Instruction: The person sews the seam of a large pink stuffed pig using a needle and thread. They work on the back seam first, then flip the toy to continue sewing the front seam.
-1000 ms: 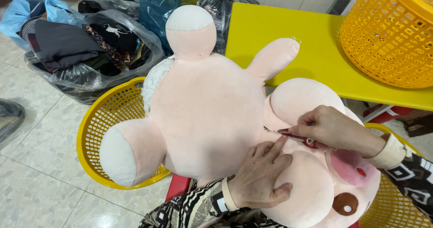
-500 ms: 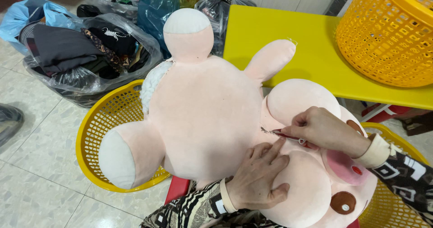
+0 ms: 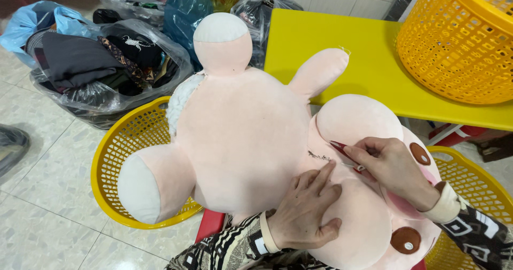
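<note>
I see a big pale-pink plush toy [image 3: 240, 141] lying across my lap, back side up, head end toward me, one leg over a yellow mesh basket [image 3: 115, 163] on the floor. It lies this way so the seam between body and head faces up and stays within reach. Left hand [image 3: 307, 211] rests flat, fingers spread and open, on the plush just below the seam, holding nothing; I take it as pinning the fabric taut. Right hand [image 3: 393, 166] is closed in a pinch around a slim red tool [image 3: 344, 153], tip aimed at a dark thread line [image 3: 319, 156] on the seam; exact tool type too small to tell. The yellow bench [image 3: 342, 51] behind carries an orange basket [image 3: 459, 40]. Bags of clothes [image 3: 91, 67] sit on the tiled floor, well apart.
</note>
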